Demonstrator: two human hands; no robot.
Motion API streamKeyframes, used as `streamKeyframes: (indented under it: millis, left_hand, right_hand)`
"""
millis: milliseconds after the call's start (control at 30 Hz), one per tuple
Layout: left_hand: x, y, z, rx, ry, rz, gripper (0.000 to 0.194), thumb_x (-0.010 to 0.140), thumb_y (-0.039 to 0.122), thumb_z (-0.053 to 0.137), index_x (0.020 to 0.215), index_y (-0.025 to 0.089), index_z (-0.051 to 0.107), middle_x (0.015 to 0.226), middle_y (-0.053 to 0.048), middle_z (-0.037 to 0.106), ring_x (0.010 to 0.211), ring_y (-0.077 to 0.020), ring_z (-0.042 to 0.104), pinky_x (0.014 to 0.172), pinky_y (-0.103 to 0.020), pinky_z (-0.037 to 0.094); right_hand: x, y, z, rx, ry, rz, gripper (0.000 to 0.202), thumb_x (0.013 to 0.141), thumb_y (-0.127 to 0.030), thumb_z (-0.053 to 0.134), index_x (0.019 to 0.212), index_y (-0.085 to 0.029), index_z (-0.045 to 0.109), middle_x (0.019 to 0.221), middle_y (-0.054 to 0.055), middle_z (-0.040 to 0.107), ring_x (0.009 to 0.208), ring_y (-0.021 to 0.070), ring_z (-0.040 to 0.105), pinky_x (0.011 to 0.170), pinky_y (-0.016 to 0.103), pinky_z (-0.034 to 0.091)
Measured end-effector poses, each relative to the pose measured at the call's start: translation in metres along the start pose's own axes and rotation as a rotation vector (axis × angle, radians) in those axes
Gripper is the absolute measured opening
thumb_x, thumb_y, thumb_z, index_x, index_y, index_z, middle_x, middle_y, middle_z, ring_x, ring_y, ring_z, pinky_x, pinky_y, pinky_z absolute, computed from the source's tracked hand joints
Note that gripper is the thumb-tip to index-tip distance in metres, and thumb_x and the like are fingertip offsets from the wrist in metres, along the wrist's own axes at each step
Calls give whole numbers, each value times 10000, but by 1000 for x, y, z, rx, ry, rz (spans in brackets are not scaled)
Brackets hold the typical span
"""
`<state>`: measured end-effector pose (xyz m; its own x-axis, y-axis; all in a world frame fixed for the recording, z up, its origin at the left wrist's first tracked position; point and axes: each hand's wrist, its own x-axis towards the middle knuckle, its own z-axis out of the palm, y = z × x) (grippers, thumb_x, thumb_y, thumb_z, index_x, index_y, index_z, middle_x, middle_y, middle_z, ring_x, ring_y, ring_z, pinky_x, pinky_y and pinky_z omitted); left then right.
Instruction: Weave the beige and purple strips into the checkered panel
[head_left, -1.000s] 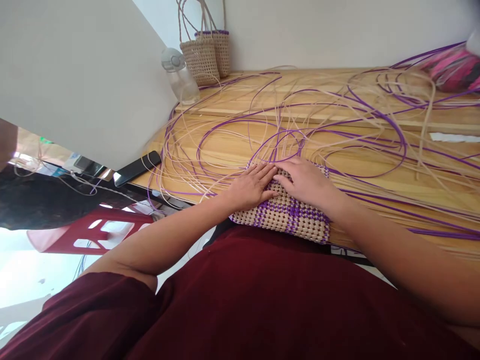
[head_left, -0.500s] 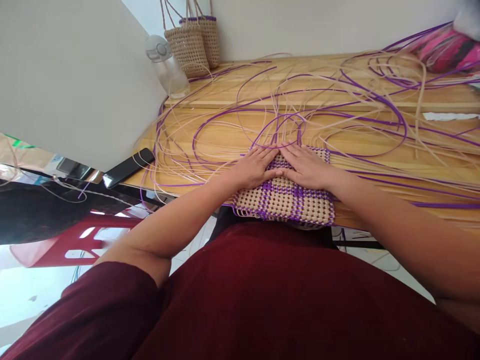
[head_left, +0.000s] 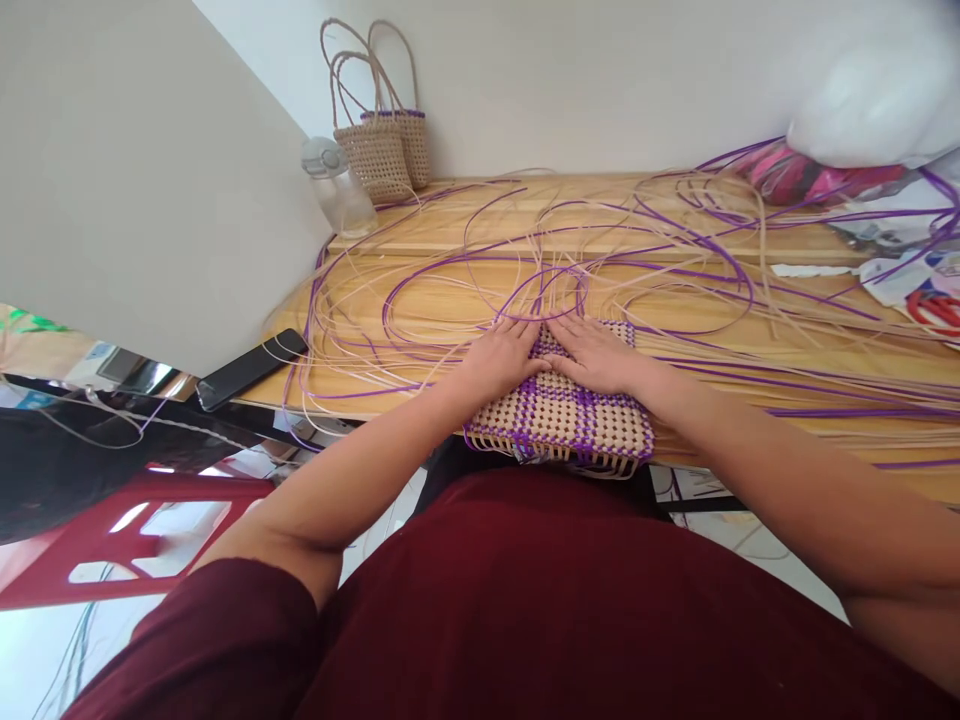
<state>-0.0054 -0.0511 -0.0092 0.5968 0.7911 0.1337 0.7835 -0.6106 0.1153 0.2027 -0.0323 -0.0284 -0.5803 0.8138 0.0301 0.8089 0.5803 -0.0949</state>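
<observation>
A woven panel in beige and purple lies at the front edge of the wooden table. On its upper left part my left hand rests flat with the fingers extended. My right hand lies flat on the upper right part, fingers pointing up and inward. The two hands are close together at the thumbs. Long loose beige and purple strands spread from the panel's far edge and sides across the table.
Two woven bags with handles stand by the wall beside a clear bottle. A black phone lies at the left table edge. White and pink plastic bundles and red-handled scissors are at the right.
The camera view has tilted up and shifted right, so more of the wall, bags and right-hand bundles shows. Both hands stay flat on the panel.
</observation>
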Motion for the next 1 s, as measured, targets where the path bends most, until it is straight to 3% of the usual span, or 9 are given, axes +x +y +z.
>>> streamKeyframes:
  millis: [67, 200, 333, 533, 700, 833, 1000]
  left_hand:
    - [-8, 11, -2, -9, -50, -42, 811, 927, 639, 339, 1443, 16, 387, 1492, -252, 414, 1426, -328, 352, 1163, -443, 288]
    - [-23, 25, 4, -27, -102, -80, 1088, 820, 811, 261, 1498, -40, 242, 1578, -289, 173, 1490, -373, 151, 1200, -501, 188]
    - [-29, 22, 15, -4, -40, -50, 1081, 815, 814, 271, 1507, -16, 240, 1591, -269, 143, 1500, -361, 105, 1208, -514, 157]
    - [-30, 19, 17, -17, -11, -25, 1035, 821, 794, 312, 1521, 35, 245, 1601, -257, 114, 1500, -374, 81, 1209, -525, 142]
    - [-25, 11, 7, -105, -36, -28, 933, 891, 723, 256, 1499, 17, 260, 1561, -253, 284, 1475, -339, 241, 1187, -470, 240]
    - [-17, 3, -4, -70, -49, 27, 853, 887, 719, 294, 1446, 81, 390, 1479, -222, 451, 1396, -340, 399, 1143, -470, 318]
    - [-6, 3, -13, 26, -79, 74, 939, 809, 790, 360, 1363, 43, 488, 1380, -292, 519, 1290, -404, 489, 1051, -518, 398]
  right_hand:
    - [0, 0, -1, -8, -1, -2, 805, 950, -615, 254, 1541, -69, 244, 1590, 173, 213, 1483, 306, 201, 1197, 517, 228]
    - [-4, -12, -5, -25, 14, 50, 790, 951, -590, 283, 1545, -72, 237, 1594, 163, 213, 1486, 295, 196, 1204, 492, 230]
    - [-29, -41, -4, -57, 74, 175, 746, 962, -542, 282, 1512, -37, 306, 1559, 223, 288, 1474, 368, 202, 1172, 564, 248]
    - [-62, -62, 3, -80, 76, 273, 716, 978, -523, 246, 1531, -69, 290, 1594, 158, 236, 1482, 372, 168, 1191, 555, 211]
    - [-59, -60, -1, -68, 50, 263, 724, 976, -545, 264, 1539, -89, 283, 1588, 146, 261, 1475, 368, 201, 1181, 554, 240]
    - [-58, -61, -7, -75, 69, 234, 708, 970, -536, 314, 1523, -93, 325, 1563, 146, 324, 1468, 346, 239, 1185, 528, 258]
    - [-58, -64, -10, -100, 50, 246, 694, 967, -524, 343, 1521, -105, 330, 1561, 134, 331, 1468, 341, 241, 1182, 529, 268]
